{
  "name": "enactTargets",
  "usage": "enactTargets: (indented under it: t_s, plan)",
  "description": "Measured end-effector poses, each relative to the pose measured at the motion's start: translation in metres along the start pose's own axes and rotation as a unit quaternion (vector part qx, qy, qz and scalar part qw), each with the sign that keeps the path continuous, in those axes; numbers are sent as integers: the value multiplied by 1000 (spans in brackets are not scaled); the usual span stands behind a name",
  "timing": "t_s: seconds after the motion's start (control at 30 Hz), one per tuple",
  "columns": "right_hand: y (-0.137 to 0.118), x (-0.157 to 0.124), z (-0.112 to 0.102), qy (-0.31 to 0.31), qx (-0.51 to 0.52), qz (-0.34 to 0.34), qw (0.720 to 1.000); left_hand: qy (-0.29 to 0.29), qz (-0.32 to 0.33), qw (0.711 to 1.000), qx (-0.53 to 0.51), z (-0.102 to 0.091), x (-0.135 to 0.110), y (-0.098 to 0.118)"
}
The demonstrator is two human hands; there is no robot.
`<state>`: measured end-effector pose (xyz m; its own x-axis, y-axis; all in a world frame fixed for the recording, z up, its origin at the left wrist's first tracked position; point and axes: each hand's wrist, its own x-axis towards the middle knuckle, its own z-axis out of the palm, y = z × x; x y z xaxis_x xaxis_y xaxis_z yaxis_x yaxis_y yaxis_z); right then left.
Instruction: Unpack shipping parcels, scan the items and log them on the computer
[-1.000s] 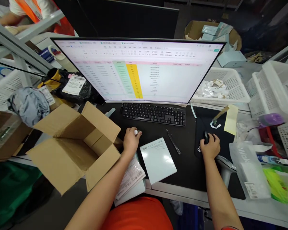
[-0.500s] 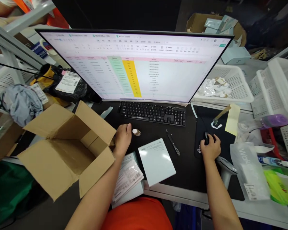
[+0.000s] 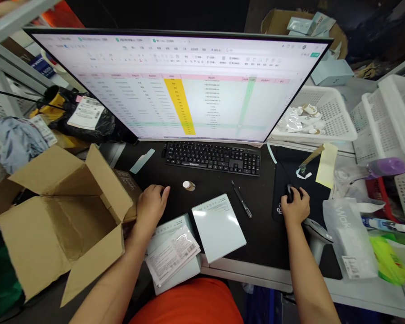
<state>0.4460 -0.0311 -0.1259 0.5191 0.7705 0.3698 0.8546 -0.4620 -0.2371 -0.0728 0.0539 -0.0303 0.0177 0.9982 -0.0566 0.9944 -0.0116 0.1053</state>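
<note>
My left hand (image 3: 151, 206) lies against the right side of an open cardboard box (image 3: 27, 243). Its thumb stands apart from loosely bent fingers, and I see nothing held in it. To its right stands a small bottle with a white cap (image 3: 188, 185). My right hand (image 3: 295, 206) rests over a black computer mouse (image 3: 290, 193) on a dark mouse pad (image 3: 285, 168). Between the hands lie a pale flat box (image 3: 219, 229) and a pen (image 3: 242, 200). Plastic-wrapped printed papers (image 3: 172, 256) lie on another pale box near my left forearm.
A large monitor (image 3: 219, 99) showing a spreadsheet stands behind a black keyboard (image 3: 212, 157). On the right are a handheld scanner (image 3: 319, 234), a frosted plastic bag (image 3: 349, 238) and a white basket (image 3: 340, 119) of small items. Wrapped parcels (image 3: 87, 112) crowd the left.
My left hand and the cardboard box have moved left, away from the small bottle. On the monitor, the green column highlight has jumped right. My right hand stays on the mouse.
</note>
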Motion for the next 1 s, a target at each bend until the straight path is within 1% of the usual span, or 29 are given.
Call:
enactTargets:
  t_s: [0.1, 0.23, 0.3, 0.4, 0.5, 0.57, 0.67, 0.77, 0.83, 0.9, 1.0]
  plan:
    - [0, 0, 0, 2, -1, -1, 1000, 3, -35, 999, -4, 7, 2, -1]
    - [1, 0, 0, 7, 0, -3, 1000, 51, -45, 993, -94, 15, 19, 10]
    - [1, 0, 0, 5, 3, -2, 1000, 75, -39, 986, -141, 14, 32, 20]
    - [1, 0, 0, -3, 8, 3, 1000, 102, -29, 977, -183, 6, 49, 40]
    - [1, 0, 0, -8, 10, 7, 1000, 106, -10, 973, -206, -6, 61, 68]
    - [0, -1, -1, -7, 9, 6, 1000, 88, 13, 974, -207, -12, 66, 91]
    - [0, -1, -1, -6, 10, 6, 1000, 22, 67, 981, -179, -15, 73, 134]
    - [1, -2, 0, -2, 14, 1, 1000, -58, 142, 981, -118, -8, 81, 180]
    - [2, -2, 1, 1, 15, -1, 1000, -87, 184, 976, -79, 0, 85, 207]
    - [2, -1, 2, 3, 13, 1, 1000, -105, 196, 974, -48, 9, 88, 225]
    - [2, -1, 3, 8, 11, 2, 1000, -131, 179, 975, -23, 22, 87, 236]
